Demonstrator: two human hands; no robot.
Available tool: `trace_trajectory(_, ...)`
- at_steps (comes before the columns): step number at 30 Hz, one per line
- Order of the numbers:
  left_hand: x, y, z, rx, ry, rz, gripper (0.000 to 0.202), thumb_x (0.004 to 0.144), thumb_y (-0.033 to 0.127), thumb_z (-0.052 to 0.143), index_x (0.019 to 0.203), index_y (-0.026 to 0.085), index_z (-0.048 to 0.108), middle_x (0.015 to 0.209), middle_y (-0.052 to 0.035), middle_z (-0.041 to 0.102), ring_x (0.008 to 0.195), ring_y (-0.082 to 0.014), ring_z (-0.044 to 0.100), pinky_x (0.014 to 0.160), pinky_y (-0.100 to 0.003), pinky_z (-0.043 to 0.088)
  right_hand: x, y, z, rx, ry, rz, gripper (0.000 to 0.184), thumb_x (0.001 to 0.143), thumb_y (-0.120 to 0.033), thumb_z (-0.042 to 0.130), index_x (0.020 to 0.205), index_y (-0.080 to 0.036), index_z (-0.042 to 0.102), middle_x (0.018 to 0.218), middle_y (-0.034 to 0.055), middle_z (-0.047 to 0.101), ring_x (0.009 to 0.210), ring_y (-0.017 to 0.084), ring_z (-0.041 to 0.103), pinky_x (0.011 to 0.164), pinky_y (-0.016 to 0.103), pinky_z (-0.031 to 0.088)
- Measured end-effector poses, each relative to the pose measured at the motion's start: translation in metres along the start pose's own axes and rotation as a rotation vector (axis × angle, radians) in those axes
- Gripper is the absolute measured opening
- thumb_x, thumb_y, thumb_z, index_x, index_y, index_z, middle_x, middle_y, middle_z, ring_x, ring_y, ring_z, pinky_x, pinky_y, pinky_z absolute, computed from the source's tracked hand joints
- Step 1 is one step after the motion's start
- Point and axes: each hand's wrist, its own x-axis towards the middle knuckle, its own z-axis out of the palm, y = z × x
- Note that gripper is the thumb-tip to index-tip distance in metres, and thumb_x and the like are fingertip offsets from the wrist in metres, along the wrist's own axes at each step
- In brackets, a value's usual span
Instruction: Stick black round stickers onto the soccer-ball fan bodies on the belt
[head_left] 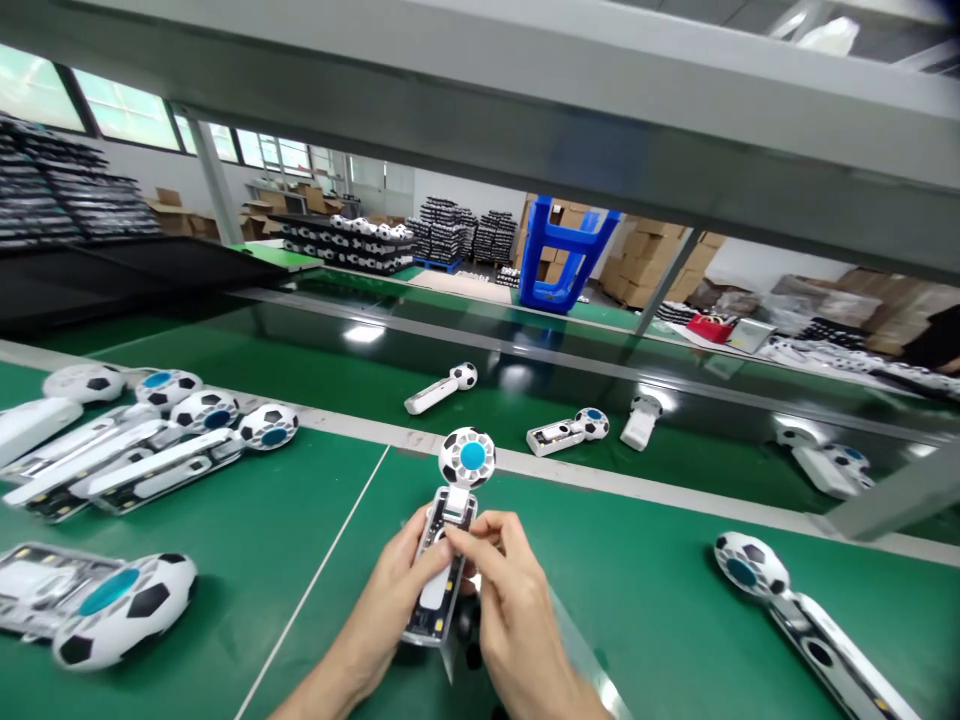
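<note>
Football-shaped gadget (pixel 456 502) is between the two hands, near the front of the green counter (pixel 300 525), and it stands with the ball end up and away from the person. Left hand (pixel 386 598) is closed around the side of the handle, thumb lying over the front, probably because this keeps the handle steady and leaves its upper part free to reach. Right hand (pixel 517 590) has its thumb and first finger brought together at the front, near the neck; I cannot tell if they pinch a small part, because the fingers hide it. The front of the handle shows its dark inner board (pixel 429 627) toward the person, which seems a good angle for looking into it. On the left, a group of gadgets (pixel 150 440) lies close together, balls toward the same side, perhaps to save room and be easy to take. One loose gadget (pixel 109 592) lies below them, and another gadget (pixel 821 652) lies at the right, well apart. Beyond the pale rail (pixel 367 431), more pieces (pixel 568 434) lie scattered at different angles on the shiny green belt (pixel 247 350).
</note>
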Motion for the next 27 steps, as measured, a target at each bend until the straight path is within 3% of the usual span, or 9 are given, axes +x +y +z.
trace_trajectory(4,0.012,0.006,-0.001,0.175,0.138,-0.020,0.044,0.074,0.048,0.057,0.102,0.014,0.053,0.080,-0.0049,0.066,0.072,-0.0199,0.062,0.061,-0.026,0.047,0.000,0.002,-0.008,0.073,0.018,0.086,0.047,0.089,-0.009,0.030,0.130,-0.027,0.042,0.108,0.0067,0.048,0.082,0.012,0.056,0.075,0.024,0.049)
trace_trajectory(8,0.077,0.022,0.012,0.522,0.118,0.018,0.031,0.085,0.036,0.039,0.094,0.010,0.054,0.075,-0.0092,0.067,0.067,-0.0224,0.065,0.058,-0.031,0.049,-0.011,0.027,-0.026,-0.039,-0.017,0.177,0.034,0.088,-0.012,0.035,0.115,-0.023,0.052,0.098,0.0047,0.054,0.088,0.014,0.055,0.078,0.026,0.047)
trace_trajectory(13,0.176,0.035,0.046,0.756,0.164,0.126,0.023,0.086,0.027,0.054,0.103,0.012,0.058,0.108,-0.0092,0.061,0.099,-0.0230,0.058,0.087,-0.043,0.046,-0.026,0.051,-0.033,-0.245,-0.063,0.296,0.020,0.085,-0.014,0.042,0.097,-0.019,0.057,0.087,0.0039,0.057,0.076,0.015,0.057,0.071,0.028,0.046)
trace_trajectory(16,0.188,0.047,0.044,0.925,0.201,0.251,0.038,0.084,0.023,0.057,0.120,0.015,0.050,0.129,-0.0107,0.049,0.119,-0.0264,0.044,0.100,-0.050,0.034,-0.025,0.048,-0.026,-0.346,-0.159,0.297,0.018,0.084,-0.014,0.044,0.094,-0.019,0.058,0.088,0.0048,0.058,0.080,0.018,0.057,0.073,0.030,0.046)
trace_trajectory(18,0.171,0.064,0.021,1.038,0.216,0.327,0.040,0.084,0.020,0.053,0.124,0.016,0.049,0.130,-0.0100,0.049,0.122,-0.0254,0.041,0.105,-0.045,0.028,-0.024,0.044,-0.021,-0.390,-0.241,0.265,0.016,0.084,-0.012,0.045,0.092,-0.019,0.058,0.087,0.0049,0.059,0.085,0.019,0.058,0.074,0.030,0.046)
trace_trajectory(20,0.133,0.086,-0.024,1.159,0.272,0.357,0.037,0.083,0.022,0.049,0.119,0.015,0.054,0.123,-0.0099,0.056,0.119,-0.0256,0.044,0.105,-0.041,0.028,-0.026,0.042,-0.019,-0.419,-0.314,0.208,0.016,0.084,-0.012,0.046,0.091,-0.020,0.058,0.087,0.0046,0.059,0.083,0.019,0.058,0.072,0.029,0.046)
trace_trajectory(24,-0.005,0.121,-0.138,1.389,0.613,0.324,0.045,0.084,0.037,0.039,0.117,0.012,0.054,0.116,-0.0130,0.060,0.109,-0.0291,0.051,0.097,-0.044,0.037,-0.031,0.060,-0.012,-0.410,-0.379,0.120,0.010,0.084,-0.018,0.047,0.088,-0.023,0.056,0.084,0.0032,0.059,0.074,0.017,0.060,0.062,0.026,0.047)
trace_trajectory(25,-0.043,0.124,-0.159,1.469,0.722,0.299,0.048,0.085,0.043,0.034,0.116,0.014,0.055,0.115,-0.0121,0.061,0.108,-0.0292,0.052,0.095,-0.044,0.039,-0.029,0.066,-0.006,-0.389,-0.407,0.122,0.009,0.084,-0.020,0.047,0.086,-0.023,0.055,0.083,0.0024,0.059,0.071,0.016,0.060,0.058,0.025,0.047)
trace_trajectory(27,-0.094,0.121,-0.185,1.566,0.746,0.243,0.049,0.085,0.051,0.034,0.109,0.017,0.059,0.110,-0.0105,0.063,0.104,-0.0284,0.055,0.090,-0.042,0.044,-0.025,0.071,0.004,-0.384,-0.445,0.161,0.007,0.082,-0.018,0.049,0.081,-0.023,0.055,0.079,0.0009,0.059,0.065,0.015,0.060,0.054,0.024,0.046)
